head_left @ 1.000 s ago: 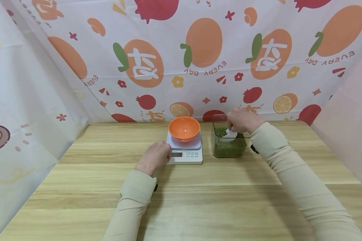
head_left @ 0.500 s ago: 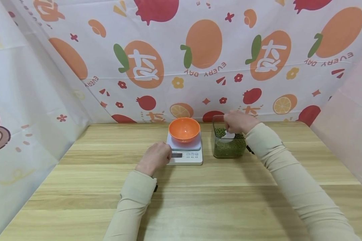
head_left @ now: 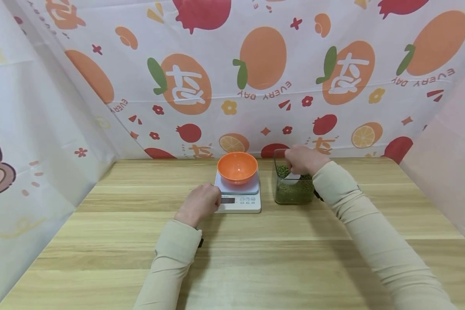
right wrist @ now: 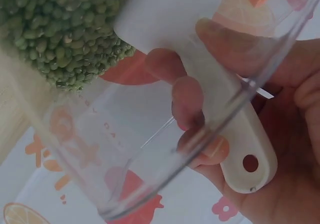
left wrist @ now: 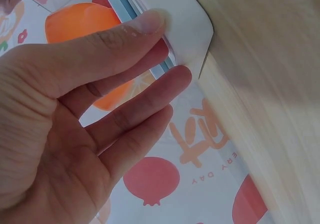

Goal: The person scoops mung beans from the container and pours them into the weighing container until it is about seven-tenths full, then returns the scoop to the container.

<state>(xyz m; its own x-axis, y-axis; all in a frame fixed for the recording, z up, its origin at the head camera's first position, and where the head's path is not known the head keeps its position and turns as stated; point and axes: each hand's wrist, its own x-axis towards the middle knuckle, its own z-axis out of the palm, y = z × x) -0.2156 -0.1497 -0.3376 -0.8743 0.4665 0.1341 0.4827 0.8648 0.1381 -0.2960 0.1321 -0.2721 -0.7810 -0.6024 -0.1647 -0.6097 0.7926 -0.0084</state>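
Observation:
My left hand [head_left: 199,202] is at the front left corner of a white kitchen scale [head_left: 238,206], thumb on its front part and fingertips along the side, pinching the corner. An orange bowl [head_left: 237,168] stands on the scale's platform; its visible inside holds nothing. To the right is a clear container [head_left: 277,158] partly filled with green mung beans [right wrist: 70,29]. Inside its opening my right hand [head_left: 304,159] grips a white scoop [right wrist: 217,89] by the handle, fingers wrapped round it. The scoop's head is down at the beans, its front end partly hidden.
Scale and container stand side by side near the back edge of the wooden table [head_left: 255,267]. Right behind hangs a fruit-print cloth [head_left: 217,77], with more cloth along the left and right sides.
My right hand and the scoop have shifted left and slightly down within the container. The left hand, scale and bowl stay in place; the head view tilts a little.

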